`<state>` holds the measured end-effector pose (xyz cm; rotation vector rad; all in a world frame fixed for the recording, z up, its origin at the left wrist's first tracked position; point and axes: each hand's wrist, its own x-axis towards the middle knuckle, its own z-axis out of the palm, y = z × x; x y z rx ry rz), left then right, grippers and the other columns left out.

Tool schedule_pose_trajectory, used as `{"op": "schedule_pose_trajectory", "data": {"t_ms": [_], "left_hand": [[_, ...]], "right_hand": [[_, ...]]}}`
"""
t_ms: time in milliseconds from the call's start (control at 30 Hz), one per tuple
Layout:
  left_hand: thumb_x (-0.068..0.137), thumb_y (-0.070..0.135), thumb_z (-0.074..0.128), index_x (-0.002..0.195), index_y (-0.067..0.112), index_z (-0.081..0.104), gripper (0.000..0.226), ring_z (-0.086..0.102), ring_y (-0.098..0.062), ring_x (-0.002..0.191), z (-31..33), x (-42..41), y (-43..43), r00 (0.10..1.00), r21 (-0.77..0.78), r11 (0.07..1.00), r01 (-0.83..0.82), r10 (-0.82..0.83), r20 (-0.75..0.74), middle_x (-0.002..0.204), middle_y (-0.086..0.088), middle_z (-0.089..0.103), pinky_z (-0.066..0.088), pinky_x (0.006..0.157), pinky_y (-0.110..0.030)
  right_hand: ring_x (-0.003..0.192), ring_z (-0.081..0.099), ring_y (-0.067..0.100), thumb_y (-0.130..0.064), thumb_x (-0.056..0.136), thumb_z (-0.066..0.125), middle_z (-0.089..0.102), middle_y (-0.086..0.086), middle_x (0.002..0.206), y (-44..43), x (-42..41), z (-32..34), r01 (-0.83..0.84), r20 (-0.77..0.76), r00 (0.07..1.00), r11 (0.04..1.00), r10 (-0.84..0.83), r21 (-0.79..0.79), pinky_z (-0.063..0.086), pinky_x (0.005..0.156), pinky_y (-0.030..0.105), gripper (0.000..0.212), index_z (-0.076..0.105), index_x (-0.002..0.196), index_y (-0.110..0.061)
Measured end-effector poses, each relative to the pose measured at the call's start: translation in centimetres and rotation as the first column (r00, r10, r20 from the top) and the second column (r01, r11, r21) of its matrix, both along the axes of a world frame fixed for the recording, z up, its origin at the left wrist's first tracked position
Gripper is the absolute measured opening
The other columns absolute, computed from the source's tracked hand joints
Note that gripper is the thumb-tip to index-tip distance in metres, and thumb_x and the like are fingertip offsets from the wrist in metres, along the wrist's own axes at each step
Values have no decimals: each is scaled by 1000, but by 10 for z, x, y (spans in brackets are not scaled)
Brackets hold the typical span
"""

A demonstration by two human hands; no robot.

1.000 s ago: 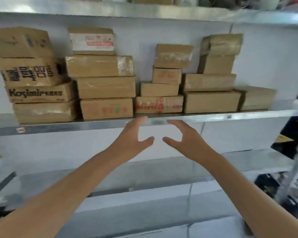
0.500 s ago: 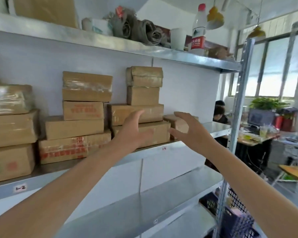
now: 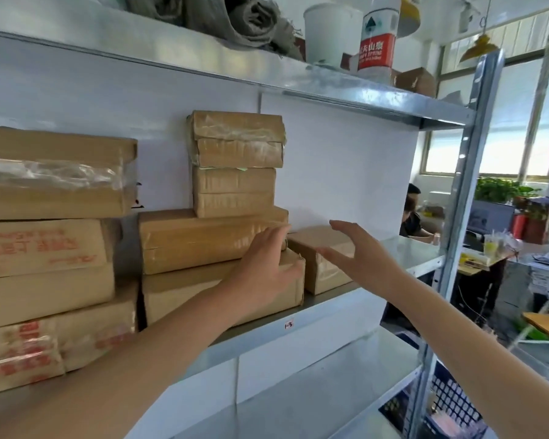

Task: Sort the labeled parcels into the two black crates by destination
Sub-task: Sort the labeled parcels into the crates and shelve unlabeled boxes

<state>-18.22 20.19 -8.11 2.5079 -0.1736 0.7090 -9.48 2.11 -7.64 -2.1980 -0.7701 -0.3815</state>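
Two hands flank the small brown cardboard parcel (image 3: 328, 277) at the right end of the steel shelf (image 3: 409, 251), just beside a stack of taped cardboard boxes (image 3: 203, 236). The left hand (image 3: 265, 264) has its fingers straight and together, the right hand (image 3: 362, 255) has them spread (contact unclear). Clasp both ends, then slide the parcel out clear of the stack.

Brown cardboard parcels (image 3: 213, 239), some red-printed (image 3: 38, 245), fill a silver metal shelf (image 3: 330, 312); red-labelled bottle (image 3: 376, 42) above, black mesh crate (image 3: 450, 403) below right.
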Motion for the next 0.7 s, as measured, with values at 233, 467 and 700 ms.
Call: {"op": "schedule_pose_trajectory", "data": {"t_ms": [233, 467, 700], "left_hand": [[96, 42, 54, 150, 18, 30, 64, 36, -16, 136, -1, 55, -38, 987, 58, 997, -47, 55, -149, 153, 2, 32, 32, 113, -34], [98, 48, 45, 140, 13, 42, 55, 49, -22, 123, -1, 95, -56, 918, 203, 926, -319, 355, -174, 140, -3, 47, 42, 102, -39], [106, 38, 19, 119, 4, 50, 48, 58, -31, 104, -7, 115, -91, 745, 477, 662, -578, 667, -24, 102, -12, 65, 37, 90, -36]], "right_hand": [[136, 41, 16, -38, 96, 59, 43, -3, 149, -41, 74, 2, 35, -27, 999, 999, -36, -31, 27, 103, 21, 57, 41, 147, -17], [136, 41, 23, -46, 98, 52, 38, 5, 152, -58, 166, -1, -40, -130, 991, 990, 22, -134, 33, 107, 32, 62, 37, 149, -14], [92, 61, 26, -55, 91, 51, 62, 10, 96, -46, 221, -24, -157, -575, 794, 980, 198, 119, 51, 98, 43, 47, 60, 92, -8]]}}
